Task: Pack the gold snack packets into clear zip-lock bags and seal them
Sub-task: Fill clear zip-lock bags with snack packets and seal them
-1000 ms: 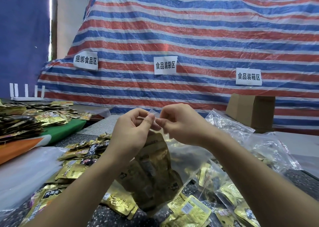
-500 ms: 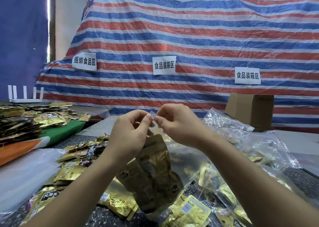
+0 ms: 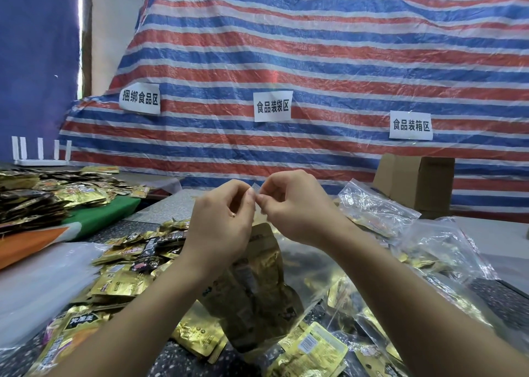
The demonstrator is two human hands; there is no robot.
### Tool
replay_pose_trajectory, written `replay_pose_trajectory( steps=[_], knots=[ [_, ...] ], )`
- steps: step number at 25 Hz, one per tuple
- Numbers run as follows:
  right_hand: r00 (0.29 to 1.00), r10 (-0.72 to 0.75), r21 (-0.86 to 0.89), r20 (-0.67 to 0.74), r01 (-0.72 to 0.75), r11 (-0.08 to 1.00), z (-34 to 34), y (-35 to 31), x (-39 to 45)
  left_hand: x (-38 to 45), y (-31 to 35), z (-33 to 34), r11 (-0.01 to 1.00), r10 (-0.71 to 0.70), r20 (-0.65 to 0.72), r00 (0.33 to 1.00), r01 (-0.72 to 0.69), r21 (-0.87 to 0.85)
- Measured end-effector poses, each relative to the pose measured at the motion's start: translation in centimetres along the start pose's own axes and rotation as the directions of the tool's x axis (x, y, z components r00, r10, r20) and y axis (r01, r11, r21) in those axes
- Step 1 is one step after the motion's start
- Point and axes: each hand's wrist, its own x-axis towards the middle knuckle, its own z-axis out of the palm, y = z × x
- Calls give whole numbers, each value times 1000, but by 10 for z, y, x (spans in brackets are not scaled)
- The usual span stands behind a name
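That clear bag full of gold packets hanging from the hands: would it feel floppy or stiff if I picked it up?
Probably floppy: the filled bag sags below both hands' pinch at its top edge. Its film looks thin and glossy, so likely slippery. The gold packets inside bulge unevenly and may shift.

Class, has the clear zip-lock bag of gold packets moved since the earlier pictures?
No. The clear zip-lock bag of gold packets hangs where it did, below the middle white paper label, its top pinched by left hand and right hand.

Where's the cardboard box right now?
The cardboard box sits far right in the head view, against the striped tarp, behind the filled clear bags.
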Motion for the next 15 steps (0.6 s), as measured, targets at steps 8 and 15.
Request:
replay_pose_trajectory(
  steps=[8, 15],
  knots=[
    [998, 50, 38, 26, -51, 998, -2, -2, -1, 6, -4, 1, 990, -115, 141, 983, 126, -67],
    [996, 73, 71, 59, -78, 994, -2, -4, 2, 5, -9, 1, 994, -76, 33, 997, 79, -81]
  ],
)
